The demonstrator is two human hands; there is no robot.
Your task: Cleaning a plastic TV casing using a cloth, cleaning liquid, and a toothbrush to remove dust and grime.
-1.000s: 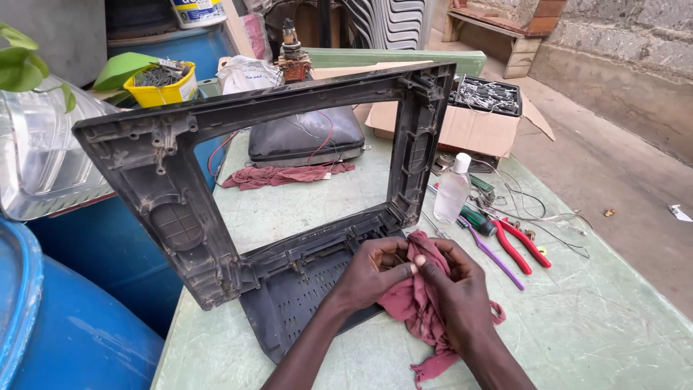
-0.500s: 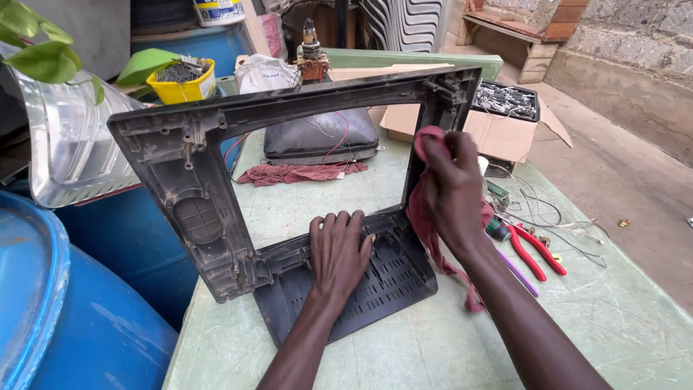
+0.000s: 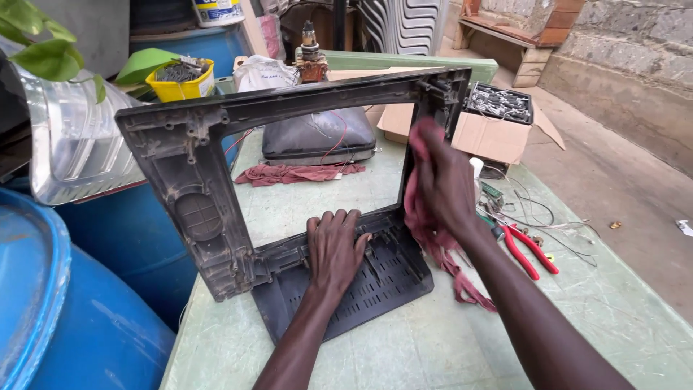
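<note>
Left hand (image 3: 333,245) flat, fingers spread on the vented base of the TV front frame (image 3: 209,217), upright on the tabletop (image 3: 404,347). Right hand (image 3: 447,184) fingers closed on red rag (image 3: 426,217), pressed against the frame's right post.

- Your pale green table (image 3: 404,347) carries a dark plastic television frame (image 3: 216,188), standing on its vented base
- Behind it you have a picture tube (image 3: 317,137) and a red cloth (image 3: 289,173)
- To your right lie red-handled pliers (image 3: 527,249), loose wires (image 3: 534,213) and an open cardboard box (image 3: 491,133)
</note>
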